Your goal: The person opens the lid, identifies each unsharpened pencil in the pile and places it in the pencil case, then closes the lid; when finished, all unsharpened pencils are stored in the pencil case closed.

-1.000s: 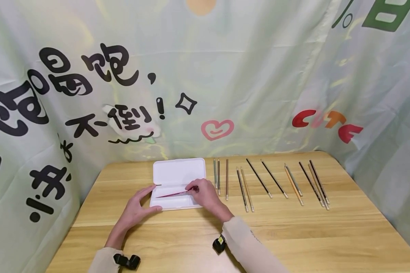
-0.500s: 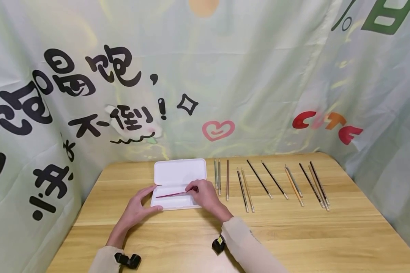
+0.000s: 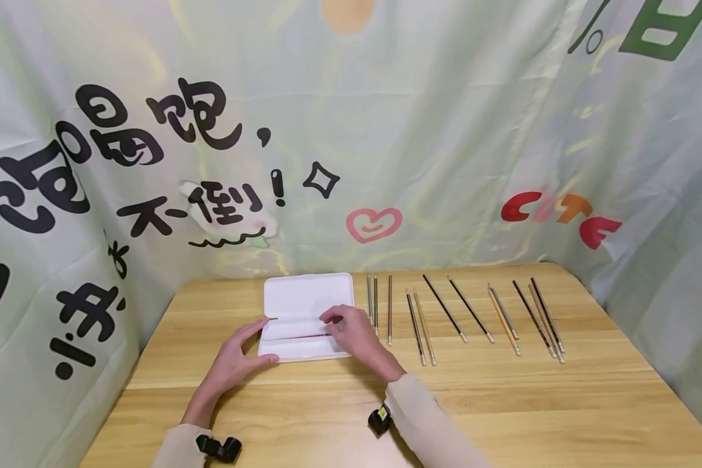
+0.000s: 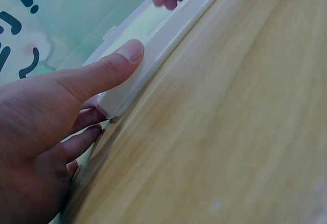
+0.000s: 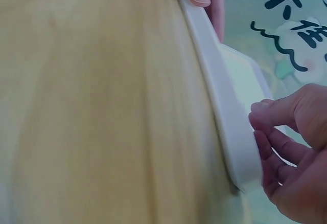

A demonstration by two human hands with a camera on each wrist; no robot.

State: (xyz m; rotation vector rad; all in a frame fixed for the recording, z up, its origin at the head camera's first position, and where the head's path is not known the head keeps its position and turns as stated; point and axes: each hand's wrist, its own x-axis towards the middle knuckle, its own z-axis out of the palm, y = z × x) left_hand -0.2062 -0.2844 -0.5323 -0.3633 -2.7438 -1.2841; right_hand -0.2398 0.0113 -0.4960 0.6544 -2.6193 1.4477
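A white pencil case point(image 3: 307, 296) stands with its lid up at the back left of the table. My left hand point(image 3: 236, 361) holds its left end, the thumb point(image 4: 110, 70) along the front wall and the fingers round the side. Inside the case lies a thin dark red pencil point(image 3: 304, 337), its right end hidden by my right hand point(image 3: 353, 335). That hand hovers over the right half of the case. In the right wrist view its thumb and fingers point(image 5: 276, 111) are loosely bent, with no pencil visible between them.
Several pencils lie right of the case, among them a brown one point(image 3: 389, 310), a black one point(image 3: 444, 307), an orange one point(image 3: 504, 320) and a group at the far right point(image 3: 539, 317). A printed curtain point(image 3: 421, 162) hangs behind the wooden table point(image 3: 304, 416).
The dark red pencil, earlier between my right fingers, has gone down into the case. My right fingers have let go of it and lifted slightly. The left hand keeps its place.
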